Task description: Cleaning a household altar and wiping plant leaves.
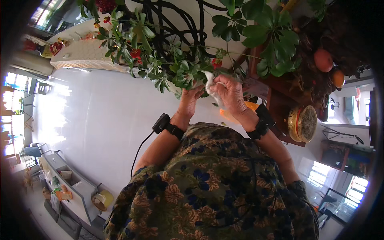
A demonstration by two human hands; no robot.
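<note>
My right hand grips a crumpled white cloth, which hangs below the fingers and sticks up past them beside the leaves. Close to its left is my left hand, raised palm inward against the lower leaves of a green potted schefflera. Its fingertips are partly lost among the foliage, so whether they pinch a leaf cannot be told. Small red ornaments hang in the plant. Each wrist wears a black strap with a small box; a cable runs from the left one.
Dark braided stems rise behind the foliage. At right, a brown wooden stand carries a round gold tin; dark carved wood with orange-red fruit shapes is above. An orange object lies behind my right wrist. A low table stands lower left.
</note>
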